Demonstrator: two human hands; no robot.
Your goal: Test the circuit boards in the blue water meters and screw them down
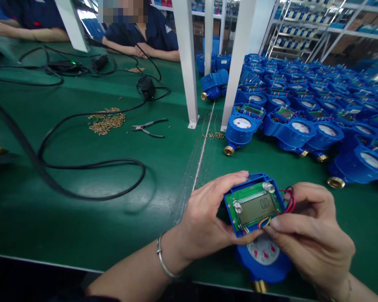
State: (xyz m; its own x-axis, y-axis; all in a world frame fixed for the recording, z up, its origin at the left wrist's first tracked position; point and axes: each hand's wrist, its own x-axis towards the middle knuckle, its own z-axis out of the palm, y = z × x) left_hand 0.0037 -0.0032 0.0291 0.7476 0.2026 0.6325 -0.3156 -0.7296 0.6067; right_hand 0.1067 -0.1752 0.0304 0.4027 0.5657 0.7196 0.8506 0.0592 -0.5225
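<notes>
A blue water meter (264, 262) with a round dial and a brass fitting is tilted up near the table's front edge. Its uncovered housing holds a green circuit board (257, 189) with a grey display reading about 0.0. My left hand (204, 209) is closed around the housing, thumb below and fingers along the far side. At the housing's right side, the fingers of my right hand (315, 235) pinch thin coloured wires (264, 222) by the board's lower edge. A loop of red and black wires (290, 201) runs beside these fingers, partly hidden by them.
Many similar blue meters (302, 130) crowd the right side of the green table (164, 188). White posts (187, 63) rise mid-table. Pliers (149, 128), a pile of small brass screws (108, 121) and black cables (91, 195) lie left. Two people (141, 33) sit across.
</notes>
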